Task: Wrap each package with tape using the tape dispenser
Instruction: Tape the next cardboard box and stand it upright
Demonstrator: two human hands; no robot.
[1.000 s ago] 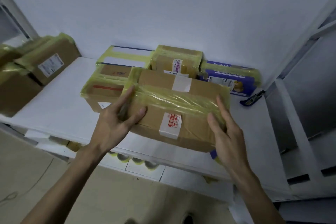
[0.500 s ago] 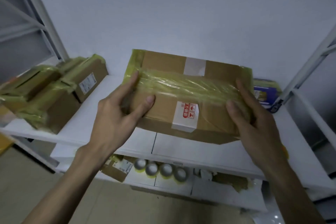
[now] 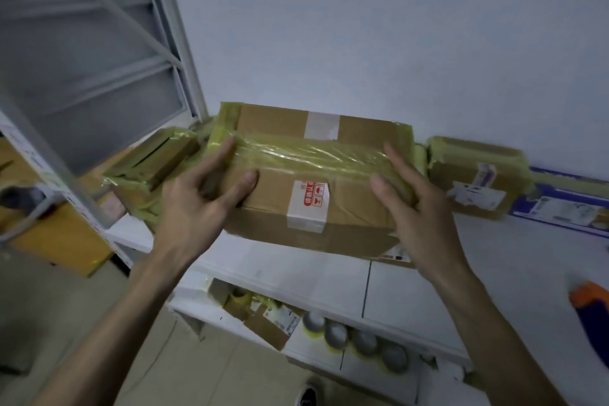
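plain white wall [image 3: 362, 26] at back. grey metal rack [image 3: 99, 53] w/ diagonal braces upper left, one post right by the wall. white shelf top [image 3: 514, 260] runs l to r, 2nd white shelf [image 3: 316, 353] below it. orange-yellow slab [image 3: 62, 241] under rack, blurred. beige tiled floor [image 3: 66, 323] lower left. dark shoe [image 3: 308, 397] at bottom edge.

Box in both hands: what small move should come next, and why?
Probably set the box down by the taped boxes at left. The left hand and right hand hold it over the shelf, and a yellowish tape band already crosses its top, so it looks wrapped.
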